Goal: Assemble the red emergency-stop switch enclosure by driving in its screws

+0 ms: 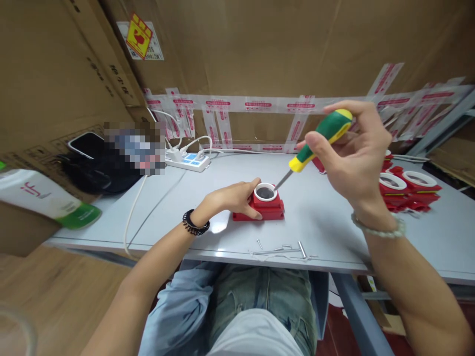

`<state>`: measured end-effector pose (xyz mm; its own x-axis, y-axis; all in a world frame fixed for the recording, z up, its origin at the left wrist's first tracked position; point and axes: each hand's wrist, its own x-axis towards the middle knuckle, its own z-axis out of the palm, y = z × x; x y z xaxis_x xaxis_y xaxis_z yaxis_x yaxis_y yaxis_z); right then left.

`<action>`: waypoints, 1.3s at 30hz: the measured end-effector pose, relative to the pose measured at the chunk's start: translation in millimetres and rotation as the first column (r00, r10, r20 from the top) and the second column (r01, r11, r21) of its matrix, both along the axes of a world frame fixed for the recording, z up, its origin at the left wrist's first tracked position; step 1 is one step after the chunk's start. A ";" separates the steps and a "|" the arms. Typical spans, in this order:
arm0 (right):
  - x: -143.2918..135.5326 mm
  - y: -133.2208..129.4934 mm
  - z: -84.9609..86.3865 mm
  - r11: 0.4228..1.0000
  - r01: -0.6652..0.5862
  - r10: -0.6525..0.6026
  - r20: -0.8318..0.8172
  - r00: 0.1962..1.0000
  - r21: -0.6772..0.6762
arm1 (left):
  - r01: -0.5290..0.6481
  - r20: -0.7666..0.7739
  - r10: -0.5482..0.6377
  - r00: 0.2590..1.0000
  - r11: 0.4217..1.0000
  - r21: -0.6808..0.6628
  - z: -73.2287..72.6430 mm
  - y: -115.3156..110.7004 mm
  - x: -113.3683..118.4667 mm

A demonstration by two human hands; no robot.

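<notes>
- The right hand (356, 153) is closed around the green and yellow handle of a screwdriver (322, 136), which slants down to the left
- The left hand (237, 200) grips the left side of a red block (274, 211), thumb at the front and fingers behind
- The red block sits on the pale table (166, 215), between the hands, its white ring (256, 192) facing up around a dark centre; the screwdriver's tip is at the ring's right edge, though whether it touches cannot be told
- Nearer the table's front edge lie a small screw (259, 244) and a T-shaped metal tool (302, 250) among other thin metal pieces
- Beyond the right hand stand more red parts (411, 199), two with white rings
- To the left are a power strip (191, 162) with plugs in it, a dark phone (88, 145) by a black item (89, 173), and a white and green tube (48, 198)
- Behind the table rises taped cardboard (237, 49), with a yellow and red label (139, 36) at upper left
</notes>
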<state>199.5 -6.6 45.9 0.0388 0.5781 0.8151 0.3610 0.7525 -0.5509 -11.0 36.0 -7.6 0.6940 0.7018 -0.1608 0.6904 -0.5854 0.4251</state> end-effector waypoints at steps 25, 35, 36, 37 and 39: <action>-13.0 -22.8 -17.8 0.976 -0.142 0.160 0.105 0.982 -0.165 | 0.022 0.025 -0.023 0.999 1.000 0.002 -5.0 2.3 -1.4; 18.4 -7.5 -8.7 0.999 0.034 -0.034 -0.014 0.999 0.025 | -0.003 -0.007 0.003 1.000 1.000 -0.005 1.6 -1.4 0.7; 19.6 -6.4 -10.0 0.999 0.026 -0.025 -0.011 1.000 0.023 | -0.006 -0.011 0.006 1.000 1.000 -0.002 1.4 -1.3 0.7; 20.5 -5.8 -11.1 1.000 0.020 -0.020 -0.008 1.000 0.012 | -0.008 -0.015 0.008 1.000 1.000 -0.001 1.2 -1.3 0.7; 21.5 -5.6 -12.7 0.999 0.023 -0.023 -0.002 1.000 -0.022 | -0.010 -0.016 0.010 1.000 1.000 -0.003 1.0 -1.4 0.6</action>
